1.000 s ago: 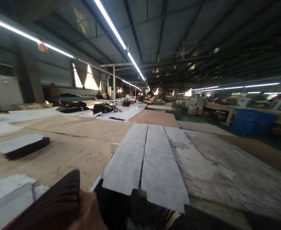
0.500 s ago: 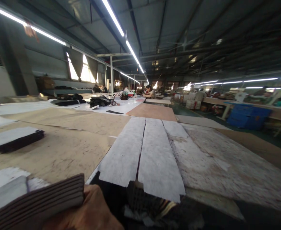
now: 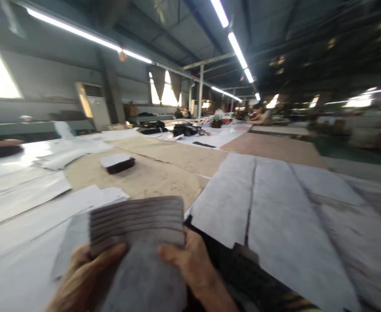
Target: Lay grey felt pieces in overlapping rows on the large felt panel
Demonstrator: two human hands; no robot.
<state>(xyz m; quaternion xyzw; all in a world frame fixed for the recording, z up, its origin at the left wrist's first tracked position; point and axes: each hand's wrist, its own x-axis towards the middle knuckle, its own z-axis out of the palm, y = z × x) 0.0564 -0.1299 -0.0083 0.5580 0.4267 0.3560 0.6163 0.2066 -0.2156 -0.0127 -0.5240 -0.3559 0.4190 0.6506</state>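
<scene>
Beside white sheets (image 3: 11, 268) at lower left of the frame, holding the fanned stack (image 3: 141, 216) at lower centre, closed on its sides with left hand (image 3: 82, 275) and right hand (image 3: 198, 262), apparently steadying its layers and needing an even, firm pinch for any shift.
</scene>
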